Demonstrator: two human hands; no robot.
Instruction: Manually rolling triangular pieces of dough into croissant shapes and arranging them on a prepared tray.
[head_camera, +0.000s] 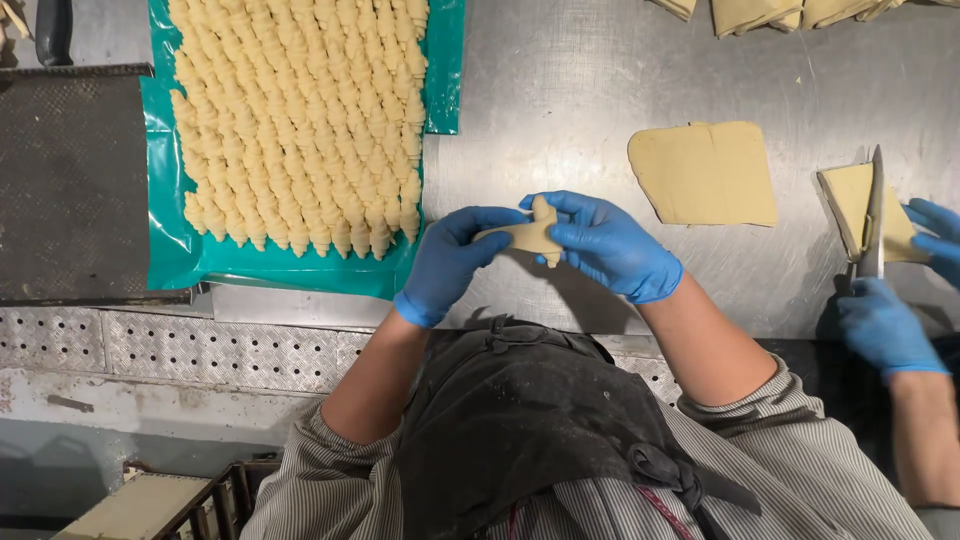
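Above the steel worktop (560, 90), just off its near edge, both gloved hands clamp one small dough piece (530, 233). The left hand (450, 262) pinches its left end, the right hand (605, 245) wraps its right end; its long axis runs left-right between them. Rolled pastries (300, 120) lie on a teal sheet (165, 225) to the left; a co-worker's knife (873, 215) cuts dough at right.

Left hand (452, 262), right hand (607, 243): seemingly pinched.
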